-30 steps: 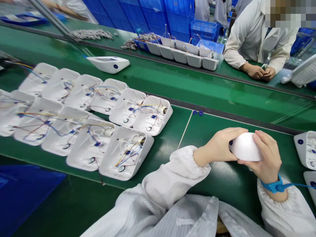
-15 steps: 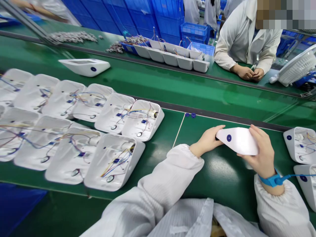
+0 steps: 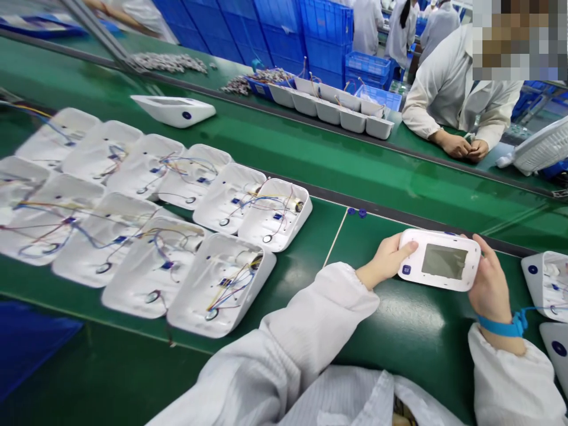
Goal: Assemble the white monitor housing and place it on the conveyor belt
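Observation:
Between my two hands is a white plastic device housing (image 3: pixel 412 266), held above the green bench with its face turned up to me. A grey display window (image 3: pixel 445 261) fills much of that face, and a small dark blue button (image 3: pixel 406 270) sits near its left end. My left hand (image 3: pixel 390 260) grips the left end, thumb on top. At the other end my right hand (image 3: pixel 491 281) is curled round the edge, its wrist in a blue strap (image 3: pixel 501 325). To the left lie two rows of open white shells (image 3: pixel 266 272) with wires and small parts inside.
Two small dark blue round pieces (image 3: pixel 357 212) lie by the bench's back edge. More white shells (image 3: pixel 539 281) stand at the right. A white housing (image 3: pixel 177 112) rests on the green belt (image 3: pixel 310 160). Across it, a co-worker (image 3: pixel 461 100) leans beside grey cases (image 3: pixel 328 109).
The housing has been turned over in my hands: its side with a round blue button faced me before, and now the face with the display does. The camera view has shifted slightly.

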{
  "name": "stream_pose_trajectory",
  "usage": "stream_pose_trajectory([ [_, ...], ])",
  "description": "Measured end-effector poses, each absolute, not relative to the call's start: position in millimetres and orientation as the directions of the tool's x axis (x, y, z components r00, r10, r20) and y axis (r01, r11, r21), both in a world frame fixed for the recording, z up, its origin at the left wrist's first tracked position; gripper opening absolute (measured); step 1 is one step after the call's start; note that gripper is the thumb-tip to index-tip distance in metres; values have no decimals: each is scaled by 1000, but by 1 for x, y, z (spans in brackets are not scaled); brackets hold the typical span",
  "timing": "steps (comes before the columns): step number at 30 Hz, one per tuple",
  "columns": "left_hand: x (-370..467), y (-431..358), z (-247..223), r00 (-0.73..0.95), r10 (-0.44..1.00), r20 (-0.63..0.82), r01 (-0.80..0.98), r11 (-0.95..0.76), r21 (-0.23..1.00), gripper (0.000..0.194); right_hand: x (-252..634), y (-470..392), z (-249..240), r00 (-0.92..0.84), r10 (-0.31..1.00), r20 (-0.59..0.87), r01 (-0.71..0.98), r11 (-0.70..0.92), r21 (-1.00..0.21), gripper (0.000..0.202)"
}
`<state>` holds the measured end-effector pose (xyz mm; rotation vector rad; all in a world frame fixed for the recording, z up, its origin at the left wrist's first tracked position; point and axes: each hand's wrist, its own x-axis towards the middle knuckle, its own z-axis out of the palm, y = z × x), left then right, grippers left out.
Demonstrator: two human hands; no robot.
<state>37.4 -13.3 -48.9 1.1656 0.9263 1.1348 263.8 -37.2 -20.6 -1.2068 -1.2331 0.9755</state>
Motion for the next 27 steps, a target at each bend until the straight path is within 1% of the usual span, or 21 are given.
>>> stream_pose_trajectory([
  [2, 39, -12, -49, 229, 972, -61, -328, 136, 935, 60, 267, -36, -24, 53, 998, 16, -50, 19, -999, 65],
  [3, 40, -11, -49, 247, 964, -98, -383, 190, 904, 60, 268, -35, -27, 31, 999, -32, -81, -29, -996, 66],
  [5, 42, -8, -48, 284, 945, -165, -439, 281, 853, 54, 269, -32, -35, 24, 994, -104, -136, -100, -986, 62],
  [7, 43, -7, -46, 299, 929, -217, -436, 335, 835, 43, 268, -26, -44, 96, 983, -157, -200, -136, -970, 54],
  [9, 43, -6, -45, 298, 926, -232, -392, 340, 854, 33, 268, -21, -52, 179, 965, -193, -250, -146, -957, 46],
  [11, 42, -6, -45, 295, 930, -220, -342, 318, 884, 30, 269, -17, -57, 215, 959, -187, -266, -126, -956, 42],
  [15, 46, -4, -50, 265, 951, -158, -306, 238, 922, 30, 270, -15, -61, 259, 953, -158, -292, -78, -953, 42],
  [17, 50, -2, -54, 239, 965, -110, -309, 183, 933, 36, 269, -9, -61, 301, 944, -133, -308, -35, -951, 41],
  [20, 53, -1, -59, 260, 961, -91, -279, 165, 946, 61, 270, 19, -58, 401, 915, -44, -259, 67, -964, 42],
  [22, 53, -1, -60, 290, 952, -102, -227, 171, 959, 71, 272, 53, -52, 482, 875, -43, -164, 42, -986, 41],
  [24, 50, -2, -59, 313, 944, -101, -157, 156, 975, 67, 274, 93, -43, 534, 843, -62, -60, -35, -998, 41],
  [27, 47, -4, -57, 352, 931, -92, -57, 119, 991, 51, 272, 145, -30, 559, 829, -10, 33, -35, -999, 38],
])
